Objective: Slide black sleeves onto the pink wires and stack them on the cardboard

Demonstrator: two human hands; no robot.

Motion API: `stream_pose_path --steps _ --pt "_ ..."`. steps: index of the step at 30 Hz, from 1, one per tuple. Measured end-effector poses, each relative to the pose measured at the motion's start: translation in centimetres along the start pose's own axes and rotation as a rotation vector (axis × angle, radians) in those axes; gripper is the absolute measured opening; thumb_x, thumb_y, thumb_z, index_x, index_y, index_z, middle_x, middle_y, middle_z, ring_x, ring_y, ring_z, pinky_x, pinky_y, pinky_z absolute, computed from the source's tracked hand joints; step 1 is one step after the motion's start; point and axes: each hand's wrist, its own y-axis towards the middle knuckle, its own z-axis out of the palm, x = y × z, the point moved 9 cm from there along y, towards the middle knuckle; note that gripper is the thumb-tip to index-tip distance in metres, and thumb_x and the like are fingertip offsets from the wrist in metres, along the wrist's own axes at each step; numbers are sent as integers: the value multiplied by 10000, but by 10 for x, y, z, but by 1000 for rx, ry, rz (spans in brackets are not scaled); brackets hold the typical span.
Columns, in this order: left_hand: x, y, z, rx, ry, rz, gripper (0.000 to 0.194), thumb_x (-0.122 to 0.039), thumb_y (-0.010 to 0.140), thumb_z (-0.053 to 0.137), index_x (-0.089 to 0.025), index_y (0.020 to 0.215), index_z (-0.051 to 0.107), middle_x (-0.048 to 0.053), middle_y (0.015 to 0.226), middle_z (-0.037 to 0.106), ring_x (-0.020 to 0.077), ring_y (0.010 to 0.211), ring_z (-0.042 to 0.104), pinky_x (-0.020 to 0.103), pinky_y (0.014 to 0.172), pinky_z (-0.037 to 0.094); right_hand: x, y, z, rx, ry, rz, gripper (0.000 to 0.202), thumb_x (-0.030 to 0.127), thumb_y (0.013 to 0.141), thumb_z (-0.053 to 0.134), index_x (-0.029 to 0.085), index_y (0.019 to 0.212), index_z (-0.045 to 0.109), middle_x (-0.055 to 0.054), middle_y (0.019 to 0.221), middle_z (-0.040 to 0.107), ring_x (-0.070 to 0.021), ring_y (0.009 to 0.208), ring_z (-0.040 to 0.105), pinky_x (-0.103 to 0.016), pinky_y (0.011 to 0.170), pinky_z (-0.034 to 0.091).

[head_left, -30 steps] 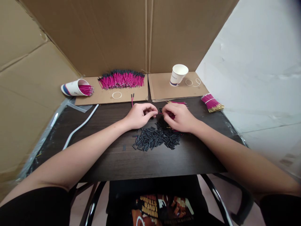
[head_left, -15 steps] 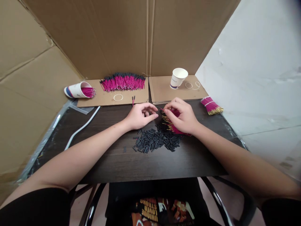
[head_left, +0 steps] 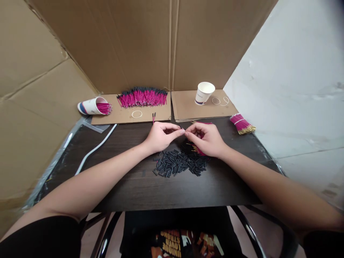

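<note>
Head, black tubes (head_left: 172, 164), shirt (head_left: 172, 244) "UNIQUE LOVED STRONG"

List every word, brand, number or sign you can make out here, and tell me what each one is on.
"UNIQUE": on the person's dark clothing, lowest readable line in the picture.
"LOVED": on the same clothing, just above it.
"STRONG": above that.
Another reddish line above: too blurred to read.
Upright paper cup: small marking, too blurred to read.
Tipped paper cup: small marking, unreadable.
</note>
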Motion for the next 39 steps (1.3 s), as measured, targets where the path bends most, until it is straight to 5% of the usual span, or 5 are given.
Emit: stream_pose_path --steps 7,12,18,26,39 --pt "0 5 -15 -98 21 -44 291 -422 832 835 -135 849 790 84 846 806 101 627 613 253 607 508 2 -1 4 31 -29 -58 223 349 1032 718 150 975 801 -28 764 709 -104 574 519 -267 525 394" --pt "-6 18 -76 -379 454 -98 121 -267 758 749 -160 707 730 52 694 726 130 642 597 303 672 479 7 -3 4 47 -144 -161 165 295 1039 681 162 996 767 -6 754 685 -110 572 523 -293 577 437" --pt "9 29 -121 -317 861 -381 327 -397 791 740 -181 548 704 58 527 574 163 595 540 387 715 442 18 -5 8 82 -270 -325 121 219 1051 646 166 1009 746 -14 807 699 -124 630 553 -301 634 452" --pt "16 29 -128 -326 906 -435 295 -464 766 752 -181 718 823 124 748 748 247 771 661 434 827 501 22 -6 11 123 -310 -385 105 178 1050 643 162 1008 738 -18 812 684 -134 663 565 -302 653 447" --pt "11 31 -120 -359 841 -315 208 -401 699 787 -207 627 775 115 693 726 221 706 602 499 961 577 16 -6 14 182 -329 -339 141 239 1063 609 186 1004 726 -32 810 696 -169 704 588 -338 692 460"
